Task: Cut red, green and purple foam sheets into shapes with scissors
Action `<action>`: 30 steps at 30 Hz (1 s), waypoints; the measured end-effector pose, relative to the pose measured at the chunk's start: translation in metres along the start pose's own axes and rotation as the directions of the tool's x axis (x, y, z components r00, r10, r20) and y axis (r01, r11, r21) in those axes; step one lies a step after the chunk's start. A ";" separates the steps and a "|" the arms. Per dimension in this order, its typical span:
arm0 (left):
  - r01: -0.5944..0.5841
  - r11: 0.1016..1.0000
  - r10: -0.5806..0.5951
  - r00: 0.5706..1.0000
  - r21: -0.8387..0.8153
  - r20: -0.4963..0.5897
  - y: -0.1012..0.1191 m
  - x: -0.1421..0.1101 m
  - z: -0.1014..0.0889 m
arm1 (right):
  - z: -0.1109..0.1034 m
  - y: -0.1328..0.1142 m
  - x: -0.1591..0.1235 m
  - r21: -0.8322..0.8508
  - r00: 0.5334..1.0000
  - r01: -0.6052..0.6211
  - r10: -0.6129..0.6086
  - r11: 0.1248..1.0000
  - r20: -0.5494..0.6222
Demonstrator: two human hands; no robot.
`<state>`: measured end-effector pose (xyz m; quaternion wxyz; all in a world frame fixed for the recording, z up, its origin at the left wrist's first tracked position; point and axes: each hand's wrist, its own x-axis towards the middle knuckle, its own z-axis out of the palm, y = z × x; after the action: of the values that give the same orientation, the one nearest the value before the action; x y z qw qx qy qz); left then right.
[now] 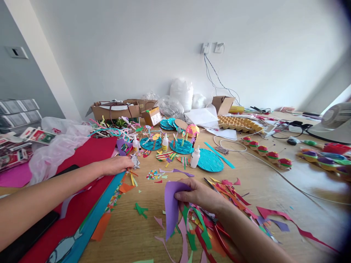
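Note:
My right hand grips a curved sheet of purple paper between thumb and fingers, above the table. Farther back on the left, my left hand has its fingers drawn together at a small grey-and-white paper fish cutout; its fingertips are partly hidden. Scissors with red handles lie partly under my right forearm, among green, pink and red paper scraps. Another fish drawing rests on the stacked red and blue sheets beneath my left arm.
White glue bottles stand near round blue bases, some bearing paper decorations. Egg-carton figures line the right side near a white cable and a fan. Cardboard boxes and plastic bags sit along the wall.

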<state>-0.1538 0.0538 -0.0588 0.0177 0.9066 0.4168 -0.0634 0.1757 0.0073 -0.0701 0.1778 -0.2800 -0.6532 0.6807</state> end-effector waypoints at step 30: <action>0.082 0.996 -0.083 0.996 -0.032 -0.037 0.002 0.002 -0.014 | -0.001 -0.002 0.000 -0.018 1.000 -0.019 0.019 1.000 -0.013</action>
<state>-0.1498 0.0548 -0.0452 0.0209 0.8894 0.4549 -0.0404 0.1764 0.0079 -0.0682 0.1730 -0.2922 -0.6555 0.6746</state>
